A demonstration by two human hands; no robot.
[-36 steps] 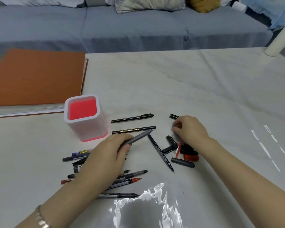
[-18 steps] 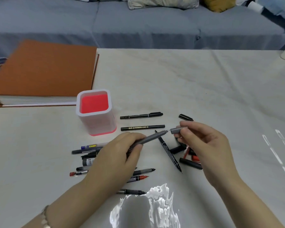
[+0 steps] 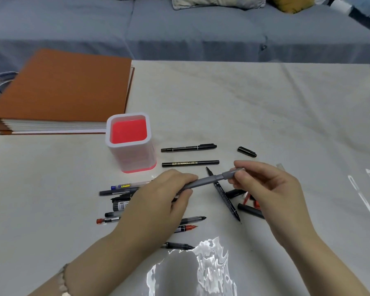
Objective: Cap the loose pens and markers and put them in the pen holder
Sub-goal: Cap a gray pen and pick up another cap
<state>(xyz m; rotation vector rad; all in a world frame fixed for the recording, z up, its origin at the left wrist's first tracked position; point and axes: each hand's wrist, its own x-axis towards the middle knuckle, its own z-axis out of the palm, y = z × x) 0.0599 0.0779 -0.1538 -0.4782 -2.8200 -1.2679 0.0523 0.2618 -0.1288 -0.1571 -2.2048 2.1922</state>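
Observation:
My left hand (image 3: 158, 201) grips the barrel of a grey pen (image 3: 205, 180) held above the table. My right hand (image 3: 267, 186) pinches the grey cap (image 3: 232, 173), which now sits over the pen's tip. The white pen holder (image 3: 129, 144) with a red inside stands empty to the upper left of my hands. Several loose pens (image 3: 120, 189) lie under and left of my left hand. Two black pens (image 3: 189, 155) lie right of the holder. A long black marker (image 3: 224, 197) lies between my hands, and loose caps (image 3: 249, 210) sit under my right hand.
A thick orange-covered book (image 3: 62, 88) lies at the table's back left, just behind the holder. A single black cap (image 3: 246, 151) rests beyond my right hand. A blue-grey sofa (image 3: 179, 28) runs along the far table edge. Glare patches mark the near table surface.
My right hand picked a grey cap from the pile and brought it to the pen tip. The cap has gone from just touching the tip to sitting over it.

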